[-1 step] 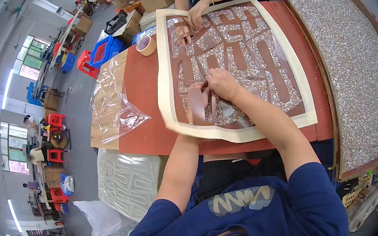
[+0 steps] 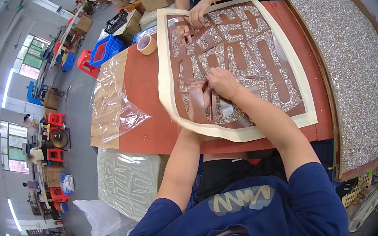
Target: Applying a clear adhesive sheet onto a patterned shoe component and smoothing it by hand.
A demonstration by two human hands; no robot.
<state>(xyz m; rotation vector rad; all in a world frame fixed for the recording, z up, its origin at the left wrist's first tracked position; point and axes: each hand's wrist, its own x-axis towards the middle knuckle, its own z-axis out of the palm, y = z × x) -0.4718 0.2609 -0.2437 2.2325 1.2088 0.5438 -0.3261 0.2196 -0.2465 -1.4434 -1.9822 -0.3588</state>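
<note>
Your left hand [image 2: 199, 101] lay flat, fingers spread, on the cream-bordered glitter panel [image 2: 235, 59]; beside it, your right hand [image 2: 221, 82] pinched a clear film strip [image 2: 226, 107].

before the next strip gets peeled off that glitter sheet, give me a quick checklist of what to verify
1. Left hand flat on the glitter sheet, holding it down: ok.
2. Right hand pinching a strip at the sheet's middle: ok; exact grip cannot tell.
3. Sheet lying flat on the red table, cream border unfolded: ok.
4. Co-worker's hands working the far edge, apart from the near hands: ok.
5. Tape roll off the sheet: ok.
6. Clear plastic bag overhanging the table's left edge: not ok.
</note>
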